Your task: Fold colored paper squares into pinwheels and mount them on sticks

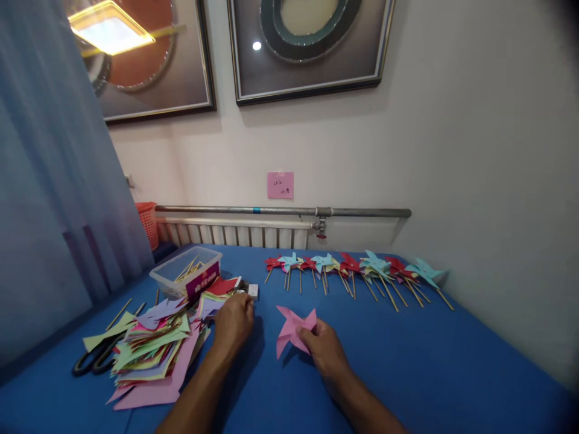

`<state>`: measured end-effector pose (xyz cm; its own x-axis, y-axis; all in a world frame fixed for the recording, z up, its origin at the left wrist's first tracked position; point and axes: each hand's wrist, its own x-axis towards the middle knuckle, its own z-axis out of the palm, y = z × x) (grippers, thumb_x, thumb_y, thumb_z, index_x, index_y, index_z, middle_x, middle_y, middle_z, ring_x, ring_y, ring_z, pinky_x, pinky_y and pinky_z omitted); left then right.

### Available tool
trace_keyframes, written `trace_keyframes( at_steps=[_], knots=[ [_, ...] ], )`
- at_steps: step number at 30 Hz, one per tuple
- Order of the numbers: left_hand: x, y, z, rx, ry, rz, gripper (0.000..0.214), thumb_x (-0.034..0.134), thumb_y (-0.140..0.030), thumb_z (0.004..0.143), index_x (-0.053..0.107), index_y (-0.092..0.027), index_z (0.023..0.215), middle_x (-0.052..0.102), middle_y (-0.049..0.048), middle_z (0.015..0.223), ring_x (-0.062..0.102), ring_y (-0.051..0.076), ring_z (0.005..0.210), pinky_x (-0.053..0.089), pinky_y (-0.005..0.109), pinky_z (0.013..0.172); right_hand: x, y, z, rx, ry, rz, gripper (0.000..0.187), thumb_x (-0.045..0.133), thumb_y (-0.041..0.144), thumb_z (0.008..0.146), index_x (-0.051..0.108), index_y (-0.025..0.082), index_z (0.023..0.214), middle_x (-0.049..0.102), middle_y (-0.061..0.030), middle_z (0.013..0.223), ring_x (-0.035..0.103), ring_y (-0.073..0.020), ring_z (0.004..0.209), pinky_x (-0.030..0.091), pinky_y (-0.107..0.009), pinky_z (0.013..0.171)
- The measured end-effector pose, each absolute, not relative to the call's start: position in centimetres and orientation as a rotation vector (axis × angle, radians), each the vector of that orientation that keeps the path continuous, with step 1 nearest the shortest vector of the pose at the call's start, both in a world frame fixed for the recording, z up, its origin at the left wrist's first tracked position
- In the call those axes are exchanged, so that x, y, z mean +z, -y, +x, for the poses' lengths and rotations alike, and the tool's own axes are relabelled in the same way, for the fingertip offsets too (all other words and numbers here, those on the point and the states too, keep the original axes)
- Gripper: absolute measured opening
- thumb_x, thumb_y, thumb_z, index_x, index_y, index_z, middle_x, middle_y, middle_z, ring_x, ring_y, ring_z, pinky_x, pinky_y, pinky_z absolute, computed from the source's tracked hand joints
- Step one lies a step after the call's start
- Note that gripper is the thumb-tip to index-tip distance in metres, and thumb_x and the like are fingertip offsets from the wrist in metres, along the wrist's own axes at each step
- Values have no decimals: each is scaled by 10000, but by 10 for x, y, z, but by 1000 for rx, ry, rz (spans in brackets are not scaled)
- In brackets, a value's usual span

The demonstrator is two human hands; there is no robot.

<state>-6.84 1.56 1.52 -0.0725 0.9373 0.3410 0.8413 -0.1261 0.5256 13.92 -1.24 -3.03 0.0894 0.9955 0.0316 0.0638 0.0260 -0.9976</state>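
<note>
My right hand (324,348) pinches a pink paper pinwheel (292,328) by its right side, just above the blue table (407,367). My left hand (233,322) reaches forward with fingers curled at a small white box (252,291) beside the paper stack; whatever the fingertips grip is hidden. A heap of cut coloured paper squares (154,346) lies to the left of that hand.
A row of finished red and light-blue pinwheels on sticks (357,268) lines the far edge. A clear plastic box of wooden sticks (186,272) stands at back left. Black scissors (94,358) lie at the far left, loose sticks nearby. A radiator and pipe (280,212) run behind.
</note>
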Motion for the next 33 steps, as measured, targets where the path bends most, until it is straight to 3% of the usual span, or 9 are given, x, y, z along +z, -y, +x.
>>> trace_keyframes(
  at_steps=[5, 11, 16, 33],
  knots=[
    [20, -14, -73, 350, -2240, 2198, 368, 370, -189, 970, 734, -157, 1011, 717, 167, 1066, 661, 278, 1025, 446, 346, 821, -29, 13, 139, 1090, 1211, -1284, 220, 639, 370, 689, 655, 163, 763, 637, -19, 665, 543, -163, 607, 396, -256, 542],
    [27, -15, -74, 196, -2199, 2214, 374, 404, -214, 935, 757, -198, 1056, 753, 170, 1089, 705, 306, 1014, 494, 395, 849, -30, 11, 136, 1112, 1175, -1237, 229, 637, 354, 672, 664, 154, 780, 625, -17, 678, 520, -151, 601, 401, -256, 548],
    [37, -32, -77, -10, -2091, 2229, 313, 510, -148, 841, 768, -168, 1018, 759, 185, 1089, 713, 306, 1051, 515, 352, 846, -35, 9, 136, 1101, 1186, -1227, 210, 644, 348, 682, 655, 154, 762, 625, -16, 672, 510, -145, 592, 384, -249, 535],
    [23, -48, -94, 40, -2003, 2204, 222, 525, -207, 796, 738, -246, 847, 766, 96, 990, 706, 271, 963, 452, 307, 710, -29, 12, 136, 1141, 1172, -1252, 192, 635, 332, 665, 639, 166, 761, 625, -3, 672, 514, -137, 604, 390, -241, 559]
  ],
)
